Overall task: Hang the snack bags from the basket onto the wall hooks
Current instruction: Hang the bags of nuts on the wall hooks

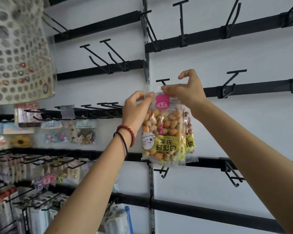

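A clear snack bag (162,130) of coloured coated nuts, with a pink logo and a yellow label, is held up against the white wall. My left hand (135,108) pinches its top left corner. My right hand (186,92) pinches its top edge right at a black wall hook (163,81). Another snack bag (189,132) of the same kind hangs just behind it, to the right. The basket is out of view.
Black rails (254,89) cross the white wall, carrying several bare hooks (233,78). At lower left, hooks hold small accessory packs (85,132). A perforated fabric bag (19,48) hangs at upper left. A metal upright (150,179) splits the wall panels.
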The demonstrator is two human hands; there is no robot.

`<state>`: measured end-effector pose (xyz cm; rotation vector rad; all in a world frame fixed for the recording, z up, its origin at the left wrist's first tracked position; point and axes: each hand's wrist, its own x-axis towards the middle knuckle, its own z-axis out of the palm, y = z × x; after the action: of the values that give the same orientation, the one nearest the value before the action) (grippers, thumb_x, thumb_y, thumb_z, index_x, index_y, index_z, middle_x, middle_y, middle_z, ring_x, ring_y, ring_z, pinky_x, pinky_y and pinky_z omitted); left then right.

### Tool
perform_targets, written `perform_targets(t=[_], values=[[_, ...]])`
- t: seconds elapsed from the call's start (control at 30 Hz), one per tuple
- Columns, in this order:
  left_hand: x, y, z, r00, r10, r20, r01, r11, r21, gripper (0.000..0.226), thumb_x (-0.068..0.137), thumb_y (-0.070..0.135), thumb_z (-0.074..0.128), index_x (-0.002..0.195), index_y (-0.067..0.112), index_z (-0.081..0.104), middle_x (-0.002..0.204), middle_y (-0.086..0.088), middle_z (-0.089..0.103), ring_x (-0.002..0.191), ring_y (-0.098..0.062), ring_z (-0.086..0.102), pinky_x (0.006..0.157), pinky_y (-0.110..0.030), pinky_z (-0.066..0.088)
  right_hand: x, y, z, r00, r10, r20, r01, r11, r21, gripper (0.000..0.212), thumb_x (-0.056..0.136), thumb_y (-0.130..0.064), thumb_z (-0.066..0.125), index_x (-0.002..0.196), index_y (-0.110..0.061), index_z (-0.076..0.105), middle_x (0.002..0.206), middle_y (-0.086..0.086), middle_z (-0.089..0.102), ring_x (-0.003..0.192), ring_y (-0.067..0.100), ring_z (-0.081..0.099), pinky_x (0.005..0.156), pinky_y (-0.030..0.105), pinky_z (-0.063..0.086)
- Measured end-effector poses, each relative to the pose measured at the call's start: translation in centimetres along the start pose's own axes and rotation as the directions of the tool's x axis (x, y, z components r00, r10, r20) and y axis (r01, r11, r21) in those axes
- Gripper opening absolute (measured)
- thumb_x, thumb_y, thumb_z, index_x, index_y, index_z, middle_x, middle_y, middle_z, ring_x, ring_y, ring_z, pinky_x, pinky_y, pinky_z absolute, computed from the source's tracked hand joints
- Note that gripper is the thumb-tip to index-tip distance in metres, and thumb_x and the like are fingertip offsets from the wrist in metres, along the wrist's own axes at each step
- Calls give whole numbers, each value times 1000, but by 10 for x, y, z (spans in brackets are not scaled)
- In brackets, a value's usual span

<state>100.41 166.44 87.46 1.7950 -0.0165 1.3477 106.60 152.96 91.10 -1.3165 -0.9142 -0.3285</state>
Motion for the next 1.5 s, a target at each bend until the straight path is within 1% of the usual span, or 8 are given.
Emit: perform_targets(t=[0.23, 0.33, 0.43, 0.6, 0.83, 1.1, 1.27, 1.5], values=[[-3, -13, 11, 1000, -4, -8, 4, 998, 68, 25, 89, 40, 57, 87, 16, 61, 96, 5, 63, 84, -7, 57, 63, -19, 44, 0, 20, -9, 998, -16, -60, 17, 1000, 9, 46, 74, -13, 78, 98, -19, 39, 87, 5, 73, 73, 15, 70, 68, 28, 56], [-8, -21, 18, 998, 40, -52, -36, 997, 72, 21, 90, 39, 57, 87, 18, 60, 89, 15, 60, 80, 2, 54, 62, -8, 42, -3, 33, -8, 964, -225, -142, 181, 946, -270, 48, 73, -27, 79, 108, -18, 47, 97, -9, 66, 85, 5, 61, 67, 12, 45], [-7, -29, 26, 996, 52, -74, -49, 998, 33, 15, 89, 37, 59, 95, 23, 61, 99, 12, 62, 96, -3, 57, 78, -12, 45, -4, 44, -11, 924, -364, -114, 274, 840, -468, 43, 76, -38, 74, 111, -23, 53, 109, -15, 54, 104, 9, 50, 80, 18, 39], [-4, -36, 40, 995, 24, -93, -25, 1000, -11, 34, 90, 33, 58, 121, 20, 52, 117, 2, 58, 100, -8, 55, 63, -2, 43, 4, 58, -12, 948, -304, -94, 231, 861, -454, 38, 80, -41, 69, 110, -23, 53, 109, -4, 61, 87, 11, 58, 72, 26, 51], [-15, -38, 46, 990, 70, -124, -71, 997, -2, 41, 93, 30, 54, 132, 24, 44, 118, 2, 56, 86, 1, 53, 60, 2, 39, -1, 66, -9, 940, -327, -101, 254, 864, -435, 39, 85, -38, 65, 118, -22, 54, 107, -11, 58, 94, 7, 55, 81, 31, 52], [-42, -39, 38, 981, 135, -138, -138, 990, -16, 45, 91, 32, 58, 132, 23, 42, 122, 7, 53, 88, 18, 53, 69, -2, 42, -44, 71, -16, 947, -320, 13, 297, 863, -409, 72, 83, -38, 68, 141, -25, 28, 131, 1, 51, 102, 10, 54, 84, 24, 49], [-58, -49, 31, 987, 145, -75, -142, 989, 44, 47, 91, 36, 56, 134, 25, 40, 131, 7, 49, 108, 2, 52, 81, -3, 43, -68, 76, -20, 959, -285, -7, 251, 855, -453, 67, 82, -39, 68, 137, -25, 33, 129, 1, 50, 112, 11, 50, 91, 32, 49], [-130, -101, -14, 988, 152, 30, -154, 945, 287, 25, 94, 34, 48, 110, 17, 55, 109, 7, 59, 99, -11, 56, 79, -23, 49, -183, 122, -25, 972, -217, 92, 231, 806, -545, 48, 86, -27, 65, 128, -19, 42, 120, -8, 48, 111, 10, 49, 92, 23, 42]])
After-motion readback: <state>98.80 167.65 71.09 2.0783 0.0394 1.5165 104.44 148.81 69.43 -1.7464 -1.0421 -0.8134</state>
